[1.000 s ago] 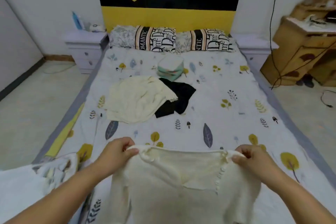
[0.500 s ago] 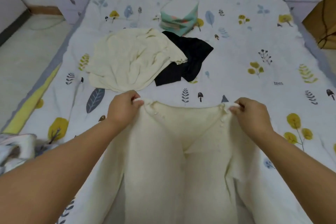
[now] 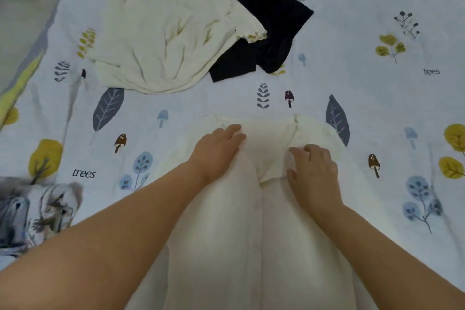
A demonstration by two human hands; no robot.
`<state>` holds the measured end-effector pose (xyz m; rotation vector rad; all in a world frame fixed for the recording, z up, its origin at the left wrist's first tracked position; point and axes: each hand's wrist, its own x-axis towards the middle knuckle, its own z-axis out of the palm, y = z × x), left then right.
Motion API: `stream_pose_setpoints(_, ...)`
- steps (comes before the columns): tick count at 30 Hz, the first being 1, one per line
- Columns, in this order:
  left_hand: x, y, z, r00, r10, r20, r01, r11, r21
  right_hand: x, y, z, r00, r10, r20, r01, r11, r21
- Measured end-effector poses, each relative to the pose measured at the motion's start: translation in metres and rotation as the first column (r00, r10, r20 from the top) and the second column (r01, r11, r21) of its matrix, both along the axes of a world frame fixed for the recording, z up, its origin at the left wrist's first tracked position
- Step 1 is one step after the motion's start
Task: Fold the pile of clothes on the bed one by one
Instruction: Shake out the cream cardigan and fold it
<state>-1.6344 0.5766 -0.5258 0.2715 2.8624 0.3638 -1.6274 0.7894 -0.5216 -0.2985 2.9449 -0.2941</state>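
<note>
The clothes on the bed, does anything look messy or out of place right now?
Yes. Beyond the cream cardigan that both hands are flattening, a cream top lies crumpled and unfolded, overlapping a black garment that is also bunched up. The cardigan's right front panel is creased near the right hand. Nothing looks torn or spilled.

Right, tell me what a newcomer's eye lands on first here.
First, the two bare arms reaching in, left hand and right hand pressing flat on a cream cardigan spread at the near edge of the bed. Beyond lie a crumpled cream top overlapping a black garment.
</note>
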Motion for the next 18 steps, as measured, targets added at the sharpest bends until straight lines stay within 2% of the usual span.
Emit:
stream_pose_setpoints(3, -0.011, 0.007, -0.009, 0.992, 0.027, 0.126, -0.018, 0.997, -0.075, 0.011, -0.016, -0.007, 0.997, 0.08, 0.018, -0.081, 0.996, 0.027)
stream_pose_setpoints(6, -0.019, 0.01, -0.007, 0.987, 0.09, 0.134, -0.073, 0.989, -0.127, 0.014, -0.034, -0.011, 0.997, 0.069, 0.039, -0.069, 0.998, 0.002)
stream_pose_setpoints(8, -0.017, 0.007, -0.006, 0.983, 0.137, 0.12, -0.129, 0.989, -0.074, 0.012, -0.047, -0.012, 0.988, 0.003, 0.152, 0.012, 0.995, -0.097)
stream_pose_setpoints(10, -0.011, 0.002, -0.003, 0.987, 0.143, 0.075, -0.146, 0.988, 0.043, 0.008, -0.058, -0.014, 0.956, -0.053, 0.289, 0.117, 0.97, -0.211)
stream_pose_setpoints(12, 0.002, -0.007, 0.004, 0.991, 0.127, -0.037, -0.12, 0.981, 0.153, 0.01, -0.064, -0.011, 0.959, -0.077, 0.273, 0.16, 0.942, -0.296)
stream_pose_setpoints(13, 0.01, -0.012, 0.007, 0.989, 0.115, -0.095, -0.096, 0.978, 0.186, 0.014, -0.066, -0.007, 0.979, -0.066, 0.192, 0.13, 0.93, -0.342)
stream_pose_setpoints(15, 0.026, -0.025, 0.009, 0.983, 0.087, -0.162, -0.057, 0.982, 0.181, 0.025, -0.068, -0.003, 0.998, 0.053, 0.028, -0.038, 0.922, -0.386)
stream_pose_setpoints(16, 0.033, -0.032, 0.006, 0.985, 0.082, -0.149, -0.061, 0.989, 0.136, 0.032, -0.067, -0.004, 0.985, 0.175, -0.001, -0.164, 0.923, -0.347)
stream_pose_setpoints(18, 0.044, -0.045, -0.002, 0.987, 0.125, -0.105, -0.125, 0.992, 0.001, 0.048, -0.066, -0.006, 0.914, 0.4, 0.067, -0.373, 0.893, -0.251)
